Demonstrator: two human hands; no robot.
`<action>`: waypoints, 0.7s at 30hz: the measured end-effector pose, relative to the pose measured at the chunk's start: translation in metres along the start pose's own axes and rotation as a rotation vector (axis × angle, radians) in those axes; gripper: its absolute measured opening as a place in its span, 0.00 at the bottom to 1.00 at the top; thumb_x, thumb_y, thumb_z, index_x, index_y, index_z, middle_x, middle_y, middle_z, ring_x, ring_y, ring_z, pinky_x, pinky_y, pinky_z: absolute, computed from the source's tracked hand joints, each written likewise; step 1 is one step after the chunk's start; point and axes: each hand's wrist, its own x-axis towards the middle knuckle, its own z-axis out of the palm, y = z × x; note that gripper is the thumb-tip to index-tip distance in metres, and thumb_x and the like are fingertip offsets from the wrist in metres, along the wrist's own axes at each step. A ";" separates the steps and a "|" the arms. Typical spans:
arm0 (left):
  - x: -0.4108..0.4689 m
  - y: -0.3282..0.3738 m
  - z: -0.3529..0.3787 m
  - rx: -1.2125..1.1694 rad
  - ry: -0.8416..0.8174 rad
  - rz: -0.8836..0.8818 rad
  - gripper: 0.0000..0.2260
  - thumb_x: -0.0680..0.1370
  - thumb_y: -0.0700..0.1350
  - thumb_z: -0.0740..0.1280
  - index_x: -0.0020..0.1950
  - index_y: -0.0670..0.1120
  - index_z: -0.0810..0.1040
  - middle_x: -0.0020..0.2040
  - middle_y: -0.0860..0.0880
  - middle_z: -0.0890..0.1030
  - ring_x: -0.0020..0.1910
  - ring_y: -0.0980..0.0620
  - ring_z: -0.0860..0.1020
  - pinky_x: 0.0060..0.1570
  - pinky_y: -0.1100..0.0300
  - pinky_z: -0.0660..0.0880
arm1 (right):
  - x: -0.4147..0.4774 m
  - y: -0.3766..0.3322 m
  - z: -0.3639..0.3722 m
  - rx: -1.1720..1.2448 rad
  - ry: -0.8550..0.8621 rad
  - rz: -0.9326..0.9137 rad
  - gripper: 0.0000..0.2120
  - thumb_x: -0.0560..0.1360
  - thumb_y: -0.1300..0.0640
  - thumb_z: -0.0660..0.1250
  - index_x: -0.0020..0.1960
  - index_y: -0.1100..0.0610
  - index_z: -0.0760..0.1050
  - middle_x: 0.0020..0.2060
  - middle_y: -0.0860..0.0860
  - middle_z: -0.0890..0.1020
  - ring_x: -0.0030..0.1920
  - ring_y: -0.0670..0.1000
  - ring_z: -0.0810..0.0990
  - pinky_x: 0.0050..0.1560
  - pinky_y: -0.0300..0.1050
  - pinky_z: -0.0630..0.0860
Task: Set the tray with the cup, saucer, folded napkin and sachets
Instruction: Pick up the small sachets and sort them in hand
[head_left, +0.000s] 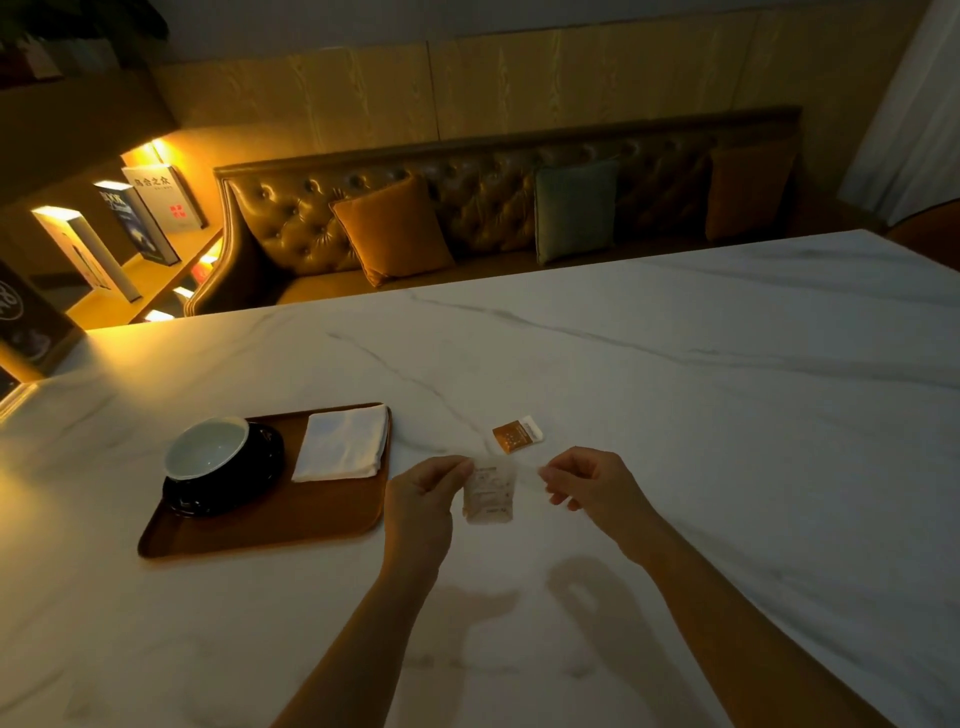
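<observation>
Starting at the left, we see the brown tray (270, 525) on the marble table (675, 415), already carrying the black saucer (260, 467) with the pale cup (208, 452) on it and the folded napkin (343, 441) along its far right side; the near right part of the tray is bare. Just right of the tray's edge, our left hand (421, 499) pinches the pale sachet (489, 493) by its upper left corner, so it hangs with its long axis roughly upright, lifted off the table. Our right hand (587, 483) sits just beyond it with fingers curled; whether it touches the sachet's right corner we cannot tell. Past both hands the orange sachet (517, 434) lies flat on the table, nearer the right hand. We judge the bare tray spot lies leftward of the grip, so the left hand is better placed. Behind stand a tufted bench (467, 208) with cushions, and a lit bookshelf at far left.
</observation>
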 end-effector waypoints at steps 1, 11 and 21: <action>0.005 0.000 -0.003 0.001 0.019 0.002 0.11 0.72 0.38 0.69 0.35 0.54 0.82 0.33 0.58 0.84 0.37 0.61 0.81 0.39 0.66 0.77 | 0.007 0.002 -0.001 -0.013 0.028 0.024 0.03 0.72 0.61 0.67 0.40 0.59 0.78 0.31 0.51 0.80 0.31 0.47 0.78 0.34 0.39 0.73; 0.042 -0.013 -0.026 0.011 0.155 0.011 0.12 0.72 0.39 0.69 0.34 0.56 0.82 0.35 0.59 0.84 0.37 0.61 0.81 0.35 0.70 0.77 | 0.098 0.026 -0.006 -0.258 0.222 0.188 0.02 0.71 0.62 0.67 0.43 0.61 0.77 0.38 0.56 0.80 0.36 0.53 0.78 0.37 0.44 0.74; 0.072 -0.035 -0.033 0.039 0.230 -0.084 0.13 0.73 0.39 0.69 0.35 0.57 0.82 0.34 0.59 0.84 0.37 0.59 0.81 0.32 0.72 0.75 | 0.159 0.046 0.021 -0.533 0.206 0.325 0.14 0.71 0.49 0.68 0.45 0.61 0.72 0.39 0.56 0.74 0.40 0.55 0.74 0.38 0.46 0.67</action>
